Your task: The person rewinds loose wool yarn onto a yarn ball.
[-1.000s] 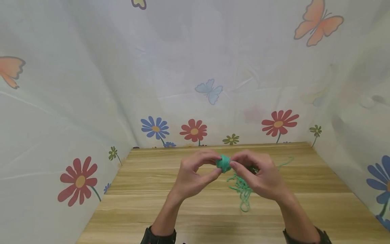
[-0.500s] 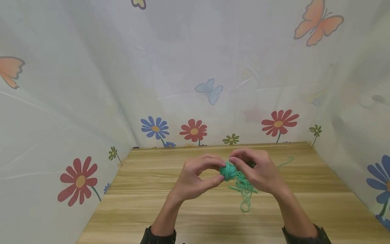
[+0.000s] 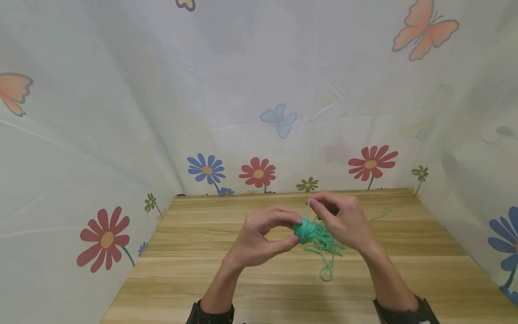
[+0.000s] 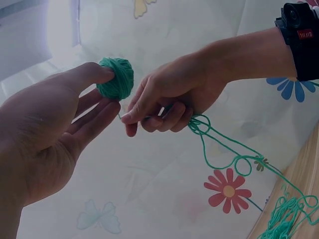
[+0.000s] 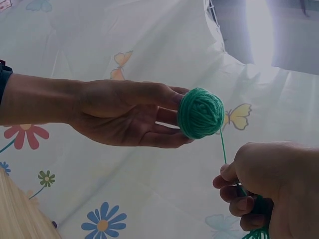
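Note:
A small ball of green yarn [image 3: 305, 231] is pinched between the thumb and fingers of my left hand [image 3: 263, 236], raised above the table. Its wound strands show clearly in the right wrist view, where the yarn ball [image 5: 201, 113] faces the camera. My right hand [image 3: 344, 220] pinches the yarn strand [image 5: 223, 147] that runs taut from the ball. Below the curled fingers of the right hand [image 4: 174, 94], loose loops of yarn [image 4: 224, 144] hang down in the left wrist view. They lead to a tangled heap of green yarn [image 3: 327, 243] on the table.
The wooden table [image 3: 194, 274] stretches under both hands. A stray yarn tail [image 3: 380, 214] lies on it to the right of the heap. Pale curtains [image 3: 226, 99] printed with flowers and butterflies stand around its back and sides.
My right hand has moved up and away from the ball, drawing a strand out between them. The left hand has shifted slightly right with the ball, which has turned.

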`<state>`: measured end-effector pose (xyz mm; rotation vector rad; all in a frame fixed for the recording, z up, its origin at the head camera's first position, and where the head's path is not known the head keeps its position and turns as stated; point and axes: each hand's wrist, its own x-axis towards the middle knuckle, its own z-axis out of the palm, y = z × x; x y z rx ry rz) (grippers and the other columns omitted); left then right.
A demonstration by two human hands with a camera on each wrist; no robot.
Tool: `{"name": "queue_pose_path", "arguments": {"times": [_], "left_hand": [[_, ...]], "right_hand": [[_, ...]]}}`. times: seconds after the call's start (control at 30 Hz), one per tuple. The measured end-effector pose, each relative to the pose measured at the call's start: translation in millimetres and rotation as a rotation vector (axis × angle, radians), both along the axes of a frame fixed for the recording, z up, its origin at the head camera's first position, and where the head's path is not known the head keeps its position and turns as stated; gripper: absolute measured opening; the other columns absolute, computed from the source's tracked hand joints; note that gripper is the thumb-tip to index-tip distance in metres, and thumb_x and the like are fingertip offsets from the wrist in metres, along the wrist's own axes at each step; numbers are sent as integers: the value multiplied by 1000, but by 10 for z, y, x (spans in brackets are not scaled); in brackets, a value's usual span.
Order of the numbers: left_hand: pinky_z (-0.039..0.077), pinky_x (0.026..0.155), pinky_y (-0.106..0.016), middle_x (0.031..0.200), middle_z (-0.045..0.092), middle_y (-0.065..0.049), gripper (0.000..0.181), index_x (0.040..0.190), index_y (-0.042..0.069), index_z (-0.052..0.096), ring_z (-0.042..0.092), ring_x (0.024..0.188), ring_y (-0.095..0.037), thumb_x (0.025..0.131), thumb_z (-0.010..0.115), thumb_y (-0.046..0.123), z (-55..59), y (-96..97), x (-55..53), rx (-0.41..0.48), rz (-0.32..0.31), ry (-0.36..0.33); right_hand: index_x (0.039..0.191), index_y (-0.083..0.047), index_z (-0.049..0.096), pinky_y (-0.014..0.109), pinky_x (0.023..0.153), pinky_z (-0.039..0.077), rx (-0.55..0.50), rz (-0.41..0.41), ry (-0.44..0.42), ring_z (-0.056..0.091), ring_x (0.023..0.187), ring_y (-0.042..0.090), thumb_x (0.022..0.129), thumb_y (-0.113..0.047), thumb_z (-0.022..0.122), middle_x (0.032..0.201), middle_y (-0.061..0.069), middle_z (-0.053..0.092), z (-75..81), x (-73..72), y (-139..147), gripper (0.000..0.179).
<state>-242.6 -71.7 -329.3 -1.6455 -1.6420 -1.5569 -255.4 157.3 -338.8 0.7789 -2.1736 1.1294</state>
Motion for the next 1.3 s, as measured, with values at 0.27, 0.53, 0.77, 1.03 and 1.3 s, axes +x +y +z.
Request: {"name": "queue_pose_path", "arguments": {"times": [0.27, 0.53, 0.77, 1.03, 1.3], "left_hand": [[65, 82, -45, 107, 66, -30, 37, 111, -19, 62, 68, 102, -27, 76, 71, -27, -36, 7, -23, 98, 110, -13], [64, 81, -50, 108, 67, -30, 37, 113, -20, 63, 69, 100, -28, 77, 72, -27, -58, -2, -79, 174, 245, -48], [65, 79, -46, 108, 68, -27, 36, 113, -17, 64, 69, 96, -28, 79, 73, -23, -60, 2, -91, 159, 315, -64], [66, 74, -45, 107, 68, -27, 35, 111, -16, 65, 68, 96, -27, 78, 75, -22, -56, 6, -94, 124, 327, -33], [67, 73, -41, 106, 70, -25, 35, 110, -15, 66, 69, 98, -25, 77, 76, -21, -31, 11, -76, 35, 241, -17]], "right_hand": [[97, -13, 80, 18, 41, 44, 131, 164, -36, 49, 50, 3, 95, -5, 72, 66, -11, 62, -59, -18, -38, 12], [86, -21, 73, 16, 43, 37, 216, 294, -41, 44, 51, 3, 96, -8, 72, 62, -13, 51, 26, 107, -81, 17], [89, -20, 73, 14, 44, 38, 153, 360, -22, 43, 52, 0, 96, -2, 71, 63, -11, 50, 139, 286, -80, 19], [99, -14, 76, 14, 39, 35, 29, 401, 120, 42, 51, 0, 83, 17, 72, 65, -9, 53, 230, 411, -79, 35], [97, -6, 76, 15, 36, 33, -14, 417, 177, 40, 50, 0, 75, 24, 71, 64, -6, 54, 321, 467, -81, 37]]}}
